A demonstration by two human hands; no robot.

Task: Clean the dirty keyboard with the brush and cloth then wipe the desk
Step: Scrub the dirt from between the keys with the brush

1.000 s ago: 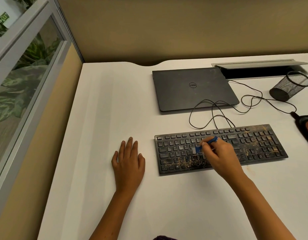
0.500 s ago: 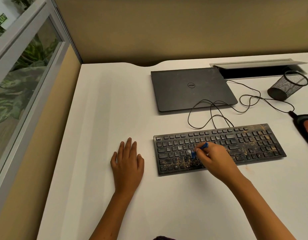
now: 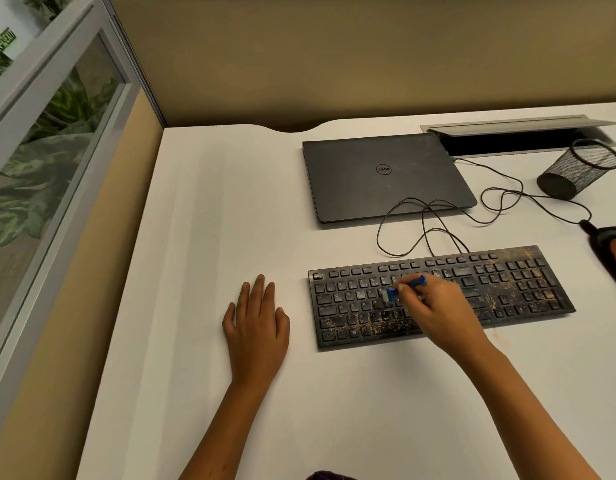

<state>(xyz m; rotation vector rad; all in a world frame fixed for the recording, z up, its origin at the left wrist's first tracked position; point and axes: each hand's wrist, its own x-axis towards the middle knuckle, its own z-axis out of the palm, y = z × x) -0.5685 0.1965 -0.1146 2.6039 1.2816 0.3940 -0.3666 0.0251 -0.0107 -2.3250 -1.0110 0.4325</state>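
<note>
Brushing has carried on leftward: the right hand (image 3: pixel 438 313), fingers pinched round the small blue brush (image 3: pixel 405 287), now sets its pale bristles on the letter keys left of centre, a little further left than a second ago. That suggests the brushing stage is only partly done, since tan grit still speckles the bottom row and the number pad of the black keyboard (image 3: pixel 438 296), which lies flat on the worktop (image 3: pixel 195 220) in front of the closed matte laptop (image 3: pixel 382 174). The left hand (image 3: pixel 256 330) rests flat, fingers straight, just left of the keyboard and has not shifted. A thin cable (image 3: pixel 434 216) loops behind; a wire-mesh cup (image 3: pixel 580 169) lies tipped.
</note>
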